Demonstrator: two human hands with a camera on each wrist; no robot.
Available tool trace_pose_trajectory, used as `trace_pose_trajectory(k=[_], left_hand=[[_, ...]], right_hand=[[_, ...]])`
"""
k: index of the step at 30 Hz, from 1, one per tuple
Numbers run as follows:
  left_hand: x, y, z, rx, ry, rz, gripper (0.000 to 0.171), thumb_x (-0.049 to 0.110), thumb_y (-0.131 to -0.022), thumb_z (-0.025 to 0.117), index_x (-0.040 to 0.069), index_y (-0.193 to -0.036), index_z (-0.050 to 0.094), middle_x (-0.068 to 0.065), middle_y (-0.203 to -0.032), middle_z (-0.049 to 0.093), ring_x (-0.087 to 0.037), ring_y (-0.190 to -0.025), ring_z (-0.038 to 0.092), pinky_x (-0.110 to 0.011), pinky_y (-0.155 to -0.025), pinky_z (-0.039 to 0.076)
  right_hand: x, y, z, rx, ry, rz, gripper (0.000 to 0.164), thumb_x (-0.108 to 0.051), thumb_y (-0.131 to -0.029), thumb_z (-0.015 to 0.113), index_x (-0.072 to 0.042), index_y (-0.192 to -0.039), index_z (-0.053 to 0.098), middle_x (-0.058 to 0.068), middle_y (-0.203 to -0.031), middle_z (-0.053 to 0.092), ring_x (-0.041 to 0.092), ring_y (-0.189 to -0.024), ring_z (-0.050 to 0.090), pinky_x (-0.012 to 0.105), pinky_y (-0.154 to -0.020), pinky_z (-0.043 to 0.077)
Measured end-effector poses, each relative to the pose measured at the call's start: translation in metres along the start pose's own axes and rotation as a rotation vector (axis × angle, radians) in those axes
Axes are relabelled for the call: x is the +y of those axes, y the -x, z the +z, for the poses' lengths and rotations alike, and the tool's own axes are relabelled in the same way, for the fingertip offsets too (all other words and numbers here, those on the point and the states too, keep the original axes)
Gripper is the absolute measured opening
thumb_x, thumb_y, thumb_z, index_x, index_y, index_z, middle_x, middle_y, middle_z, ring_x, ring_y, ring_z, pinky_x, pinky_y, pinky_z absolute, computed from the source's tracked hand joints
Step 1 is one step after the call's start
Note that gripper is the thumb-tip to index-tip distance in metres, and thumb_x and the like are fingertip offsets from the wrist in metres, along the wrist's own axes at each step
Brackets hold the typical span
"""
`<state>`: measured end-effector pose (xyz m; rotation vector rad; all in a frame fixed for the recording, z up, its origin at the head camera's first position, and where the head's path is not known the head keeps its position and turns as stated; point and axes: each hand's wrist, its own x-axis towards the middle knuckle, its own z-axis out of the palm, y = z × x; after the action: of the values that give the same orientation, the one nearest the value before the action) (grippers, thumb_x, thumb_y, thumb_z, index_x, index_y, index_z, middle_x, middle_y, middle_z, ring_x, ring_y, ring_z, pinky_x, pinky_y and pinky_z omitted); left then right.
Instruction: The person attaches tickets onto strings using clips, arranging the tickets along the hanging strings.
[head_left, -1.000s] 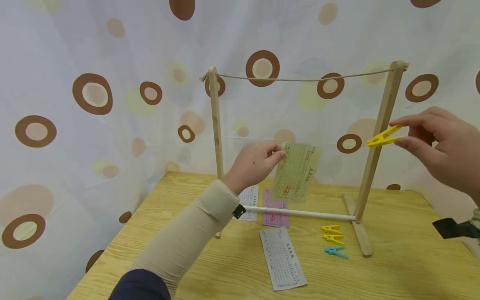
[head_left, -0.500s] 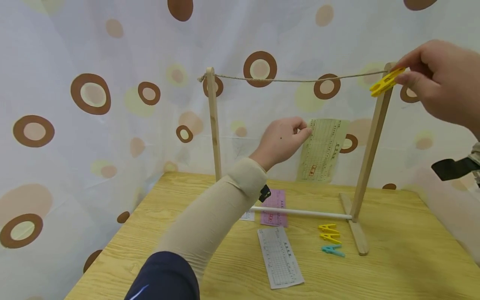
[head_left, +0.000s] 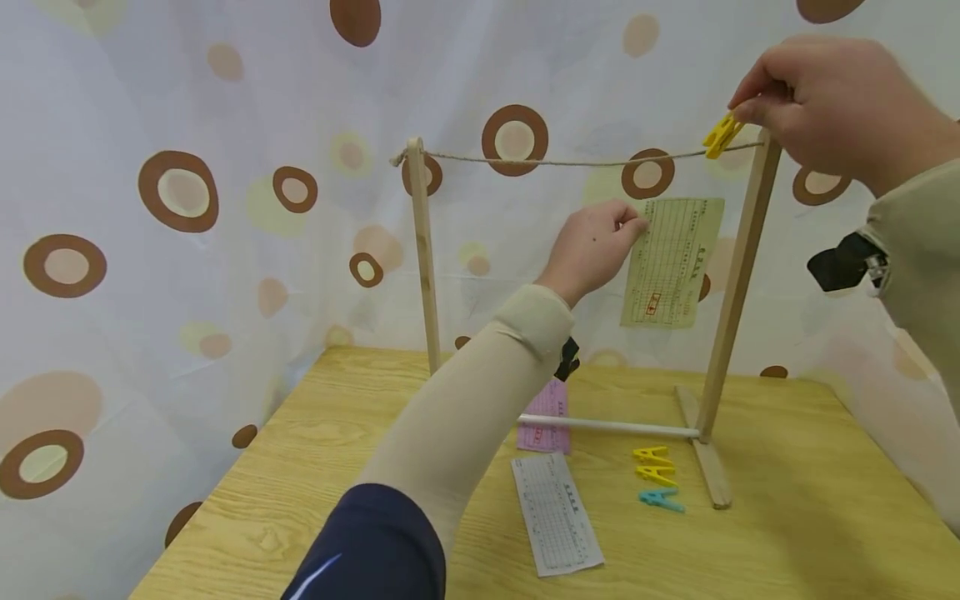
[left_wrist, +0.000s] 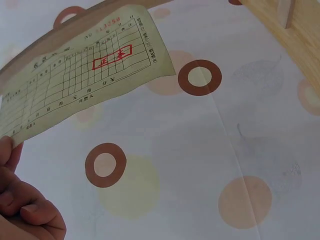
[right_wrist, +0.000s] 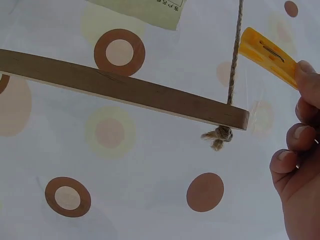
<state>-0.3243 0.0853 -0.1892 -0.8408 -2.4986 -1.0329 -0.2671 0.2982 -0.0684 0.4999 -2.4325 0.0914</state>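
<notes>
My left hand (head_left: 596, 246) pinches a pale yellow-green receipt slip (head_left: 675, 262) by its upper left corner. The slip hangs just below a twine line (head_left: 540, 162), near the right end. Printed grid lines and a red stamp show on it in the left wrist view. A yellow clothespin (head_left: 723, 136) is pinched between thumb and finger of my right hand (head_left: 832, 108). Its tip is at the twine close to the right wooden post (head_left: 738, 283). In the right wrist view the clothespin (right_wrist: 270, 56) points at the twine (right_wrist: 234, 65); whether it grips the twine I cannot tell.
On the wooden table (head_left: 787, 467) lie a white slip (head_left: 557, 512) and a pink slip (head_left: 543, 437), the latter partly hidden. Two yellow clothespins (head_left: 656, 475) and a blue one (head_left: 660, 499) lie beside the stand's right foot (head_left: 712, 475). A white rod (head_left: 615, 427) joins the posts low down.
My left hand has raised the slip up and to the right, toward the twine. My right hand has lifted the yellow clothespin from beside the post up to the twine, tilting its tip downward.
</notes>
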Motion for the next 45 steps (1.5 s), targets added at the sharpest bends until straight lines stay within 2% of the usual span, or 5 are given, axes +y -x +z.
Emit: trace_pose_trajectory(k=[9, 16, 25, 37, 45], left_hand=[[0.013, -0.013, -0.004, 0.019, -0.024, -0.053, 0.025, 0.035, -0.108, 0.049, 0.018, -0.094, 0.059, 0.002, -0.078, 0.053, -0.012, -0.063, 0.045, -0.024, -0.059, 0.037], [0.017, -0.014, -0.003, 0.009, -0.012, -0.066, 0.023, 0.037, -0.108, 0.048, 0.020, -0.099, 0.060, 0.003, -0.085, 0.057, -0.011, -0.067, 0.047, -0.024, -0.061, 0.038], [0.019, -0.015, 0.001, -0.022, 0.013, -0.068, 0.023, 0.039, -0.108, 0.048, 0.022, -0.102, 0.062, 0.006, -0.092, 0.060, -0.011, -0.072, 0.048, -0.024, -0.064, 0.039], [0.011, -0.012, 0.000, -0.014, 0.036, -0.075, 0.026, 0.043, -0.105, 0.053, 0.027, -0.121, 0.066, 0.015, -0.125, 0.061, -0.003, -0.105, 0.057, -0.022, -0.083, 0.047], [-0.005, 0.002, -0.006, -0.047, 0.003, -0.022, 0.027, 0.042, -0.104, 0.055, 0.025, -0.124, 0.063, 0.008, -0.101, 0.061, -0.009, -0.084, 0.055, -0.025, -0.071, 0.045]], right_hand=[[-0.003, -0.010, 0.003, -0.157, 0.006, 0.042, 0.026, -0.016, -0.106, 0.053, 0.005, -0.116, 0.064, 0.025, -0.103, 0.062, 0.035, -0.083, 0.049, 0.045, -0.064, 0.038], [0.000, -0.005, 0.007, -0.250, -0.092, 0.113, 0.033, -0.024, -0.109, 0.046, 0.002, -0.123, 0.061, 0.025, -0.114, 0.055, 0.036, -0.088, 0.045, 0.044, -0.042, 0.040], [-0.007, -0.002, 0.010, -0.311, 0.016, 0.021, 0.040, -0.023, -0.108, 0.047, 0.002, -0.139, 0.055, 0.025, -0.114, 0.053, 0.027, -0.059, 0.046, 0.039, -0.047, 0.040], [-0.016, 0.021, 0.016, -0.047, 0.015, -0.034, 0.054, -0.016, -0.098, 0.059, 0.001, -0.148, 0.047, 0.017, -0.090, 0.054, 0.030, -0.073, 0.043, 0.044, -0.066, 0.036], [-0.015, 0.055, 0.027, 0.079, -0.049, 0.034, 0.051, -0.020, -0.097, 0.060, -0.003, -0.144, 0.054, 0.010, -0.089, 0.055, 0.025, -0.067, 0.036, 0.032, -0.059, 0.029]])
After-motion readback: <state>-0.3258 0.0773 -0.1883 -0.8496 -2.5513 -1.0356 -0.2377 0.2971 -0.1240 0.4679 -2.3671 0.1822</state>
